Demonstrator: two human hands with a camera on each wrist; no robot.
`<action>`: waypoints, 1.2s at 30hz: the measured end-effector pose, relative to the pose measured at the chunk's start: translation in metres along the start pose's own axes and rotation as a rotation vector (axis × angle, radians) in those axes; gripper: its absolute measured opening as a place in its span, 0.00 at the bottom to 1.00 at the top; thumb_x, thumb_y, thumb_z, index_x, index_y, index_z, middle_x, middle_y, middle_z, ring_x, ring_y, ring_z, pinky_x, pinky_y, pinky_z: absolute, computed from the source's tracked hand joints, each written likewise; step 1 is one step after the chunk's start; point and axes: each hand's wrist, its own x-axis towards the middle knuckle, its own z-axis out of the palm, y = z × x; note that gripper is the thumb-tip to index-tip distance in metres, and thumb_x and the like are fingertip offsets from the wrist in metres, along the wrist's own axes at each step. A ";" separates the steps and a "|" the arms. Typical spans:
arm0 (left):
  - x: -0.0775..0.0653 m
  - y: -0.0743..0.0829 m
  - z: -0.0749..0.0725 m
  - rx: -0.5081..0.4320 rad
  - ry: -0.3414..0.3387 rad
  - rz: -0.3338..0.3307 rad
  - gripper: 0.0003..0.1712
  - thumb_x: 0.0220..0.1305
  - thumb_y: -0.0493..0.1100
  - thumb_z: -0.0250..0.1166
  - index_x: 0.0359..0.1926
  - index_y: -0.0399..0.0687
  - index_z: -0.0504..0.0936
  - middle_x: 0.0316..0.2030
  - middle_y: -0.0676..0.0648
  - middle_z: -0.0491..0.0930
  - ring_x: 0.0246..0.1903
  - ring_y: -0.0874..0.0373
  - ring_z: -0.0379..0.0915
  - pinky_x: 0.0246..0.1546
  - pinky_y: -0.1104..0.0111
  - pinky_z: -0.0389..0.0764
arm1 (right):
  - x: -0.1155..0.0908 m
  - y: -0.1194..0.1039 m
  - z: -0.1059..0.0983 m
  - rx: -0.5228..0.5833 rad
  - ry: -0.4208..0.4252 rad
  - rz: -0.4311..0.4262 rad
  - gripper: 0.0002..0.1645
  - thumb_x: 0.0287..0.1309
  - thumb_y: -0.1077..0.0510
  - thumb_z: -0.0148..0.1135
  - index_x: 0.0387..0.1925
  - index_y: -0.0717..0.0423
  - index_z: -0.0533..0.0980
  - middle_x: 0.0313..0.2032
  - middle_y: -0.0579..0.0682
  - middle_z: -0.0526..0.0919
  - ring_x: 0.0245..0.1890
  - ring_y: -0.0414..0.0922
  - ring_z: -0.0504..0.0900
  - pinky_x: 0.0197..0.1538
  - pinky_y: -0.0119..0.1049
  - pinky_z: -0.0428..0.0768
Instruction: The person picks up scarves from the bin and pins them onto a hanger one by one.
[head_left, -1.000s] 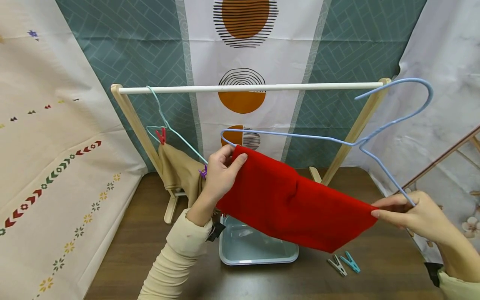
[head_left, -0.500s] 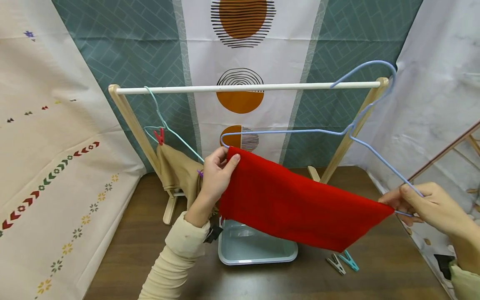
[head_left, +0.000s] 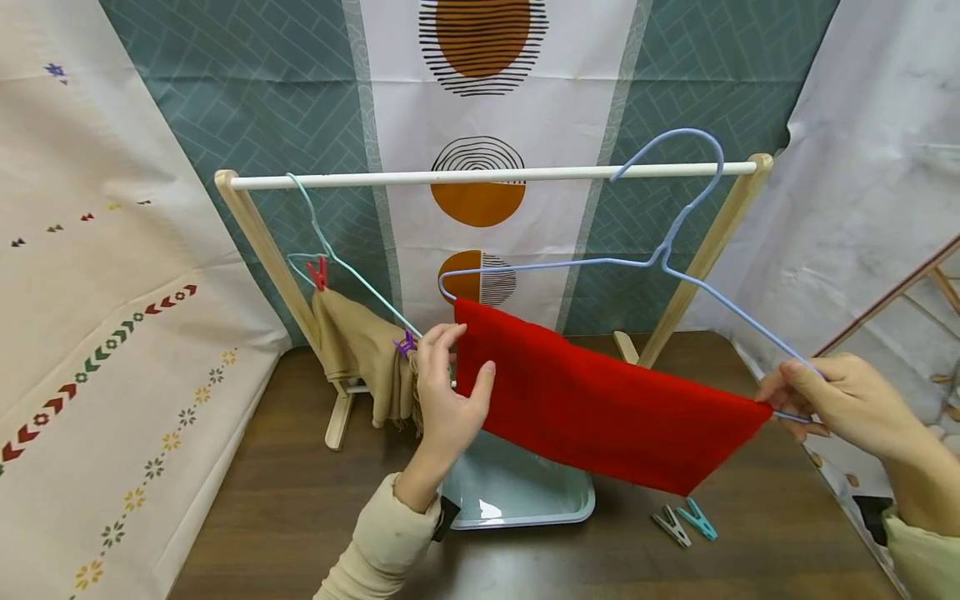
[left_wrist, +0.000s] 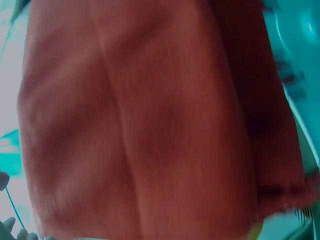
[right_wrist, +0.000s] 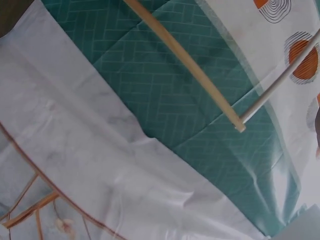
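A red cloth [head_left: 600, 392] hangs folded over the bottom bar of a blue wire hanger [head_left: 665, 248]. The right hand [head_left: 847, 400] grips the hanger's right end and pinches the cloth's upper right corner. At the cloth's left edge, the left hand [head_left: 450, 400] has its thumb and fingers spread apart, with no cloth pinched between them; whether a fingertip touches it is unclear. The same cloth [left_wrist: 150, 120] fills most of the left wrist view. The hanger's hook overlaps the white rail [head_left: 495, 176] in the head view; contact cannot be made out.
On the rail's left hangs a mint hanger [head_left: 360, 282] with a beige cloth [head_left: 348, 346], a red clothespin [head_left: 318, 273] and a purple clothespin [head_left: 406, 343]. Below is a pale blue tray [head_left: 525, 524]. Grey [head_left: 671, 527] and teal clothespins [head_left: 699, 518] lie on the table.
The left hand has let go of the cloth's left corner and spread its fingers, moving slightly down. The hanger's hook has swung left toward the rail. The right hand has shifted its grip.
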 end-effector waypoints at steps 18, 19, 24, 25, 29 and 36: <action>-0.038 0.048 0.079 -0.045 -0.158 0.228 0.34 0.43 0.38 0.69 0.54 0.36 0.68 0.56 0.40 0.65 0.55 0.49 0.59 0.53 0.62 0.65 | 0.024 -0.015 0.021 -0.056 0.002 0.159 0.23 0.68 0.64 0.38 0.32 0.54 0.82 0.18 0.44 0.78 0.10 0.43 0.71 0.11 0.34 0.64; -0.040 0.050 0.082 -0.018 -0.173 0.227 0.36 0.43 0.40 0.69 0.55 0.37 0.67 0.57 0.41 0.63 0.57 0.49 0.56 0.56 0.58 0.62 | 0.024 -0.016 0.022 -0.057 0.004 0.173 0.23 0.69 0.63 0.38 0.32 0.55 0.81 0.18 0.45 0.79 0.10 0.43 0.71 0.12 0.34 0.65; -0.052 0.057 0.102 0.173 -0.245 0.242 0.46 0.40 0.51 0.72 0.60 0.41 0.62 0.65 0.41 0.52 0.63 0.45 0.45 0.59 0.42 0.45 | 0.025 -0.023 0.031 -0.062 0.017 0.216 0.22 0.69 0.61 0.39 0.32 0.59 0.81 0.15 0.47 0.76 0.11 0.44 0.71 0.11 0.35 0.64; -0.054 0.058 0.106 0.210 -0.251 0.250 0.48 0.39 0.54 0.73 0.60 0.42 0.61 0.65 0.40 0.50 0.64 0.44 0.44 0.59 0.40 0.44 | 0.025 -0.025 0.033 -0.063 0.022 0.216 0.22 0.69 0.61 0.40 0.32 0.59 0.81 0.14 0.48 0.76 0.11 0.44 0.71 0.11 0.35 0.64; -0.059 0.063 0.122 0.293 -0.232 0.290 0.57 0.36 0.62 0.72 0.63 0.40 0.56 0.65 0.37 0.46 0.64 0.41 0.40 0.57 0.38 0.42 | 0.027 -0.034 0.041 -0.052 0.051 0.219 0.22 0.69 0.60 0.40 0.32 0.59 0.81 0.13 0.49 0.74 0.09 0.44 0.69 0.11 0.35 0.64; -0.061 0.061 0.138 0.322 -0.146 0.362 0.48 0.39 0.47 0.70 0.61 0.38 0.58 0.64 0.32 0.47 0.64 0.37 0.40 0.58 0.39 0.43 | 0.031 -0.044 0.053 -0.032 0.096 0.258 0.23 0.69 0.57 0.41 0.32 0.64 0.80 0.12 0.48 0.75 0.08 0.46 0.68 0.11 0.36 0.65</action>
